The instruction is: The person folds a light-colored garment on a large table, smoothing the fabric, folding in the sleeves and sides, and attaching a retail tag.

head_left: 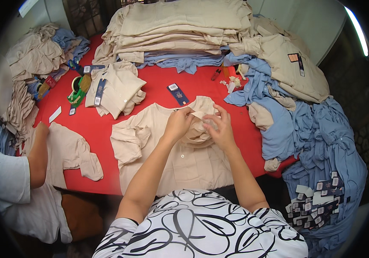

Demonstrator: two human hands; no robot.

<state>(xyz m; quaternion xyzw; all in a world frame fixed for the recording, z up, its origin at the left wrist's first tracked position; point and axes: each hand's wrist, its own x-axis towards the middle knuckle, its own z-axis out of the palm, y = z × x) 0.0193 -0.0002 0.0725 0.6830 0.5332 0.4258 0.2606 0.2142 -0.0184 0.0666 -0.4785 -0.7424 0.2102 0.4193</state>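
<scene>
A beige shirt with a small white button lies spread on the red-covered table in front of me. My left hand pinches the neckline fabric between its thumb and fingers. Just to the right, my right hand has bent fingers closed on the other part of the same neckline, where a pale fold of cloth stands up between the hands. Beyond the collar lies a dark blue hang tag with a white label. The left fingertips are partly hidden by the cloth.
A co-worker's arm rests by another beige garment at the left. Near it stand a green tape dispenser and a folded beige shirt. Stacked beige shirts fill the back; blue garments and several tags lie right.
</scene>
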